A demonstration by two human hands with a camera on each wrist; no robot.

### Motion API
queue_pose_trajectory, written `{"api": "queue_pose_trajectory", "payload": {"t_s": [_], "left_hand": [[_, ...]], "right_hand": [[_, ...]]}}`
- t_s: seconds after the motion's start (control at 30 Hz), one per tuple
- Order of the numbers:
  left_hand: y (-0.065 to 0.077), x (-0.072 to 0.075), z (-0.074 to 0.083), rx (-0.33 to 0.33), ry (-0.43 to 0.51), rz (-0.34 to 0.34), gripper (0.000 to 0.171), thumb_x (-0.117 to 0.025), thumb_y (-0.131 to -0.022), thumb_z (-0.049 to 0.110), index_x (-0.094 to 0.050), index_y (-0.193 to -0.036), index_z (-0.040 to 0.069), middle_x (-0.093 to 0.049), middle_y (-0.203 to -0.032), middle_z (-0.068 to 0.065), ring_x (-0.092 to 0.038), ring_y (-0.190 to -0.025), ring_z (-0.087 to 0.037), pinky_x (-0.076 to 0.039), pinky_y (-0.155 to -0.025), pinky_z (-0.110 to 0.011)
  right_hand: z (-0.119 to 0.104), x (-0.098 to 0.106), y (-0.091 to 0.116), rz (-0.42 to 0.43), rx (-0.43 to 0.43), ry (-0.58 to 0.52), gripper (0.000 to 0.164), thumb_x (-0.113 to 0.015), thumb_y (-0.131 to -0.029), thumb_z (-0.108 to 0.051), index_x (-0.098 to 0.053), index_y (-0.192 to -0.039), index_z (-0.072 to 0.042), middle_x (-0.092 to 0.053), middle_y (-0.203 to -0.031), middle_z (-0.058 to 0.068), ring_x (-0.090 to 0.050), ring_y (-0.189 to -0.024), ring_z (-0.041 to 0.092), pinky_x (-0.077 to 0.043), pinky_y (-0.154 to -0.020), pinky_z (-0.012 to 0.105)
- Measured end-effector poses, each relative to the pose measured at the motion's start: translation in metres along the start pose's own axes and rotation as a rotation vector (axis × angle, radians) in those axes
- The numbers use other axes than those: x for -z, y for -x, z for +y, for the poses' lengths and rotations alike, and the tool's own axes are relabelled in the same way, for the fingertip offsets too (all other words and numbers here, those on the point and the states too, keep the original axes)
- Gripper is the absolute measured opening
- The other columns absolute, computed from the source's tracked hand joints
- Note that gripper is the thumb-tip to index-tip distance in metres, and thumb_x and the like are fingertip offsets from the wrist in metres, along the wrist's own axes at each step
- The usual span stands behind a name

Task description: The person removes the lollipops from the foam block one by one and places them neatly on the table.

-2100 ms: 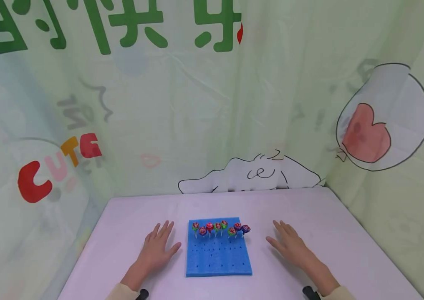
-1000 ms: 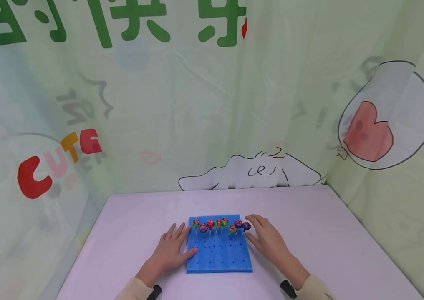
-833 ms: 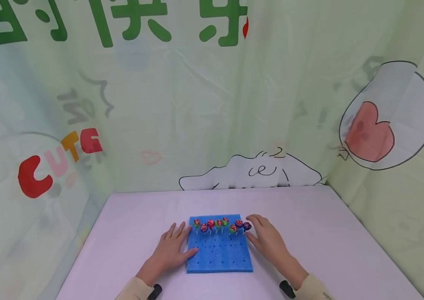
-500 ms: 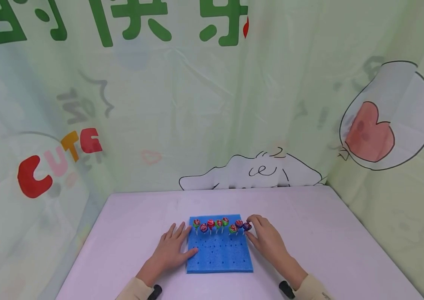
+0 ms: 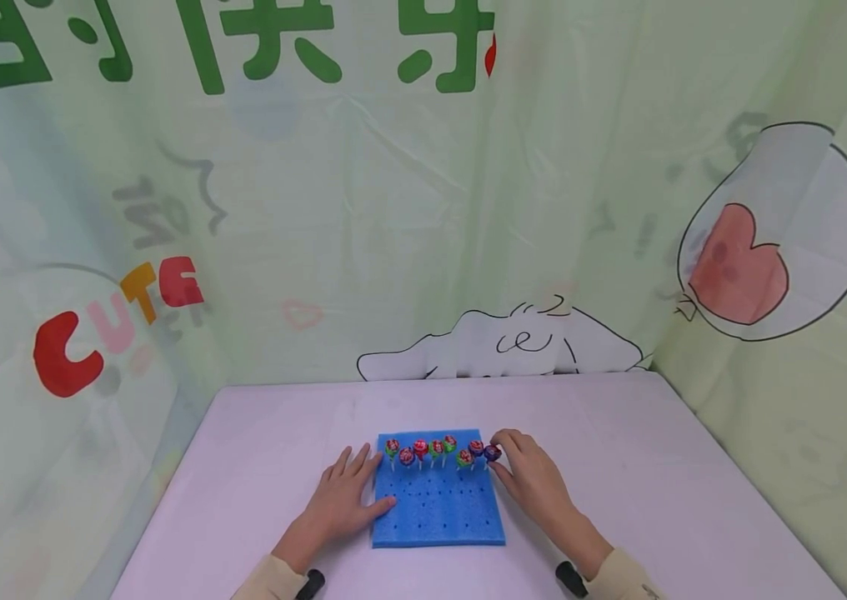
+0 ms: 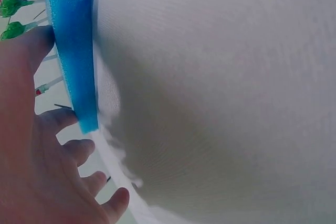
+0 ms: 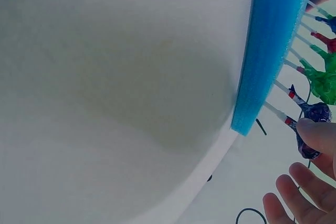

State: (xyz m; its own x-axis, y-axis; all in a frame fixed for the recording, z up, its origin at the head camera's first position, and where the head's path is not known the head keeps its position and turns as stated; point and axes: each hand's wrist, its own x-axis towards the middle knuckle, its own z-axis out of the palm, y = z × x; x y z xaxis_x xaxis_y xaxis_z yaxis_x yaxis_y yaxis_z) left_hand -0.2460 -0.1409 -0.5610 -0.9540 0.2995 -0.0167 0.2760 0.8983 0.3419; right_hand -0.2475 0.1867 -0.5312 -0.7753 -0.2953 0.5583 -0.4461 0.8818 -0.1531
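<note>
A blue foam board (image 5: 438,536) with rows of small holes lies on the table, bearing several wrapped lollipops stuck upright along its far side. At the board's left edge my left hand (image 5: 337,500) rests with fingers spread; in the left wrist view its thumb touches the foam edge (image 6: 76,51). My right hand (image 5: 536,479) pinches the head of the rightmost dark purple lollipop (image 5: 493,452) between thumb and finger. The right wrist view shows that lollipop's white stick (image 7: 273,109) still in the foam. Beside it stands another purple lollipop (image 7: 316,112).
Left of the purple pair stand green and red lollipops, such as a red one (image 5: 420,449). The pale table (image 5: 281,417) stretches around the board. Behind it hangs a printed curtain (image 5: 408,217) with lettering and cartoon drawings.
Both hands have moved inward from the table on either side of the board. The left came onto the board's edge, and the right closed on the rightmost lollipop, which leans slightly left.
</note>
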Motion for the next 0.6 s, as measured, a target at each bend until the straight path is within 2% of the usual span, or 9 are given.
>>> {"api": "queue_pose_trajectory", "payload": {"t_s": [0.6], "left_hand": [[-0.001, 0.0, 0.0, -0.001, -0.002, 0.002, 0.089, -0.056, -0.088, 0.072, -0.038, -0.156, 0.018, -0.029, -0.166, -0.01, -0.018, -0.154, -0.042, -0.024, -0.119, -0.067]], "right_hand": [[-0.005, 0.013, -0.01, 0.02, 0.018, 0.016, 0.039, -0.086, -0.079, -0.012, -0.066, -0.112, -0.009, -0.067, -0.113, 0.007, -0.066, -0.105, 0.023, -0.059, -0.087, 0.037]]}}
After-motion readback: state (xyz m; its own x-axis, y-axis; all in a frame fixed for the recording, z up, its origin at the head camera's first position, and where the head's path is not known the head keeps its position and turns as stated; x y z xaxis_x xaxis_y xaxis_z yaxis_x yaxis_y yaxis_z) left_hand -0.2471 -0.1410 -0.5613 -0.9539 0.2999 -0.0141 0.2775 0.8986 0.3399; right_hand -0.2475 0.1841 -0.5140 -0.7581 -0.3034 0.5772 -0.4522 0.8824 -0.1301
